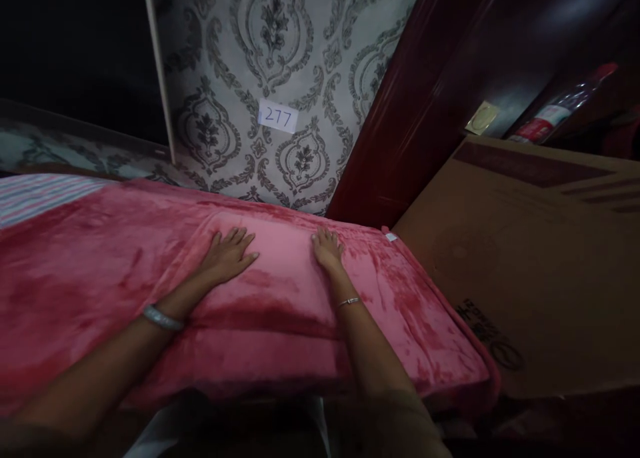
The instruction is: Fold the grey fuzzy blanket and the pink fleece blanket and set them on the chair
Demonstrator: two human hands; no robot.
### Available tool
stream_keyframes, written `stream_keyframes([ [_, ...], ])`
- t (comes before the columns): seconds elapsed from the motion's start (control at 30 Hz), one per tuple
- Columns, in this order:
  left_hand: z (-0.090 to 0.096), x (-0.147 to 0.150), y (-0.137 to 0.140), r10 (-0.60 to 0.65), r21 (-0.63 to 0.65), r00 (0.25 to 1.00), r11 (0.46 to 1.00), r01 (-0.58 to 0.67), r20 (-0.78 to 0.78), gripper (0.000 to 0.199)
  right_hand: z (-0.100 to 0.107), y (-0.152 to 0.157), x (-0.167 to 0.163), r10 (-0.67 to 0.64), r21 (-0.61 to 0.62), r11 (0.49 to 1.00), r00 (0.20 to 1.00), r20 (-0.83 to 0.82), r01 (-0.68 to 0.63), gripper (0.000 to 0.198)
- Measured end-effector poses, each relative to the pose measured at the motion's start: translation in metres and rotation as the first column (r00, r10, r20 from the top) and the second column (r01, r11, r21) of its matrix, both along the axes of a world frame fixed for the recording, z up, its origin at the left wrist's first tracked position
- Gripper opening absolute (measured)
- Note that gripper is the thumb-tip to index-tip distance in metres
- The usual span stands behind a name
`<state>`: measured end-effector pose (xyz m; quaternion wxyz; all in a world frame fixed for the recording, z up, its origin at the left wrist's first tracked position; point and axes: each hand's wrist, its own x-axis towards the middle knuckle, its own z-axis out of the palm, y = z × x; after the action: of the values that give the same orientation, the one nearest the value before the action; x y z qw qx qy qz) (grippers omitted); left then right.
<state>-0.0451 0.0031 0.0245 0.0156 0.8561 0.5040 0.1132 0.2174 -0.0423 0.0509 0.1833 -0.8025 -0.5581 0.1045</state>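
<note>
A pink plush blanket (415, 311) covers the surface in front of me. On it lies a raised, roughly rectangular piece of the same pink plush (283, 271), which looks like a folded blanket, its near edge in shadow. My left hand (227, 255) rests flat on the left part of this piece, fingers spread. At its far right edge, my right hand (327, 246) lies palm down with the fingers stretched out. Neither hand grips anything. Both palms are hidden.
A large cardboard box (540, 265) stands against the right side. Behind it are a bottle with a red cap (553, 115) and a dark red cabinet (400, 111). A dark screen (85, 58) hangs at the left. Striped cloth (45, 195) lies at the far left.
</note>
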Motion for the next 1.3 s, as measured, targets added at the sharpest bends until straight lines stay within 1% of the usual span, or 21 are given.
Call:
stream_keyframes([
  [0.07,0.008,-0.004,-0.008,-0.029,0.024,0.997,0.999,0.027,0.074,0.063,0.006,-0.013,-0.018,0.156,0.047,0.986,0.987,0.044,-0.158,0.054],
  [0.1,0.013,-0.007,-0.016,-0.053,0.054,0.993,0.997,0.047,0.107,0.060,0.008,-0.020,-0.028,0.262,0.075,0.961,0.963,0.072,-0.267,0.052],
  [0.17,0.019,-0.017,-0.039,-0.119,0.115,0.983,0.988,0.104,0.137,0.053,0.010,-0.035,-0.051,0.472,0.121,0.865,0.872,0.130,-0.486,0.050],
  [0.23,0.015,-0.029,-0.070,-0.192,0.159,0.973,0.972,0.171,0.130,0.049,0.008,-0.048,-0.073,0.624,0.128,0.752,0.761,0.176,-0.647,0.051],
  [0.3,-0.002,-0.041,-0.099,-0.254,0.256,0.957,0.943,0.213,0.140,0.048,0.003,-0.059,-0.090,0.717,0.072,0.668,0.666,0.206,-0.741,0.052],
  [0.4,-0.037,-0.053,-0.125,-0.385,0.445,0.918,0.841,0.306,0.095,0.045,-0.007,-0.061,-0.099,0.785,-0.041,0.595,0.569,0.244,-0.803,0.051],
  [0.47,-0.056,-0.056,-0.131,-0.428,0.513,0.901,0.790,0.335,0.070,0.052,-0.012,-0.052,-0.092,0.810,-0.071,0.556,0.520,0.273,-0.828,0.050],
  [0.5,-0.062,-0.057,-0.131,-0.432,0.534,0.899,0.778,0.332,0.072,0.054,-0.013,-0.045,-0.084,0.807,-0.075,0.557,0.517,0.286,-0.827,0.051],
  [0.53,-0.066,-0.057,-0.131,-0.430,0.544,0.900,0.774,0.323,0.077,0.055,-0.014,-0.037,-0.074,0.789,-0.080,0.582,0.539,0.293,-0.809,0.052],
  [0.57,-0.067,-0.057,-0.130,-0.425,0.546,0.901,0.776,0.316,0.083,0.055,-0.014,-0.028,-0.062,0.754,-0.086,0.633,0.588,0.294,-0.769,0.053],
  [0.6,-0.067,-0.058,-0.130,-0.422,0.543,0.903,0.779,0.313,0.085,0.056,-0.014,-0.020,-0.048,0.698,-0.093,0.702,0.656,0.289,-0.706,0.054],
  [0.67,-0.066,-0.058,-0.129,-0.422,0.536,0.903,0.781,0.319,0.078,0.057,-0.013,-0.007,-0.018,0.533,-0.107,0.845,0.806,0.259,-0.524,0.054],
  [0.7,-0.065,-0.059,-0.130,-0.420,0.535,0.905,0.782,0.321,0.070,0.058,-0.014,-0.003,-0.004,0.431,-0.114,0.903,0.872,0.233,-0.415,0.055],
  [0.77,-0.064,-0.060,-0.130,-0.415,0.545,0.908,0.774,0.323,0.051,0.058,-0.017,0.001,0.020,0.227,-0.127,0.970,0.957,0.181,-0.206,0.056],
  [0.8,-0.064,-0.060,-0.130,-0.411,0.552,0.911,0.769,0.322,0.042,0.057,-0.019,0.001,0.029,0.144,-0.135,0.983,0.977,0.160,-0.123,0.057],
  [0.87,-0.065,-0.061,-0.130,-0.408,0.572,0.912,0.756,0.317,0.034,0.056,-0.022,-0.001,0.041,0.044,-0.149,0.989,0.990,0.136,-0.023,0.059],
  [0.97,-0.066,-0.060,-0.129,-0.415,0.587,0.909,0.747,0.313,0.044,0.057,-0.018,0.000,0.043,-0.020,-0.165,0.985,0.991,0.135,0.042,0.059],
  [1.07,-0.067,-0.059,-0.128,-0.415,0.584,0.908,0.751,0.307,0.056,0.059,-0.001,0.007,0.028,-0.057,-0.143,0.987,0.986,0.156,0.080,0.058],
  [1.13,-0.068,-0.059,-0.128,-0.419,0.579,0.907,0.753,0.314,0.054,0.061,0.011,0.011,0.009,-0.018,-0.094,0.995,0.987,0.163,0.034,0.059],
  [1.2,-0.070,-0.061,-0.128,-0.425,0.573,0.904,0.753,0.323,0.050,0.063,0.018,0.012,-0.013,0.081,-0.032,0.997,0.985,0.155,-0.077,0.060],
  [1.3,-0.070,-0.068,-0.127,-0.438,0.550,0.896,0.767,0.331,0.072,0.064,0.014,0.009,-0.040,0.192,0.014,0.981,0.973,0.125,-0.195,0.062],
])
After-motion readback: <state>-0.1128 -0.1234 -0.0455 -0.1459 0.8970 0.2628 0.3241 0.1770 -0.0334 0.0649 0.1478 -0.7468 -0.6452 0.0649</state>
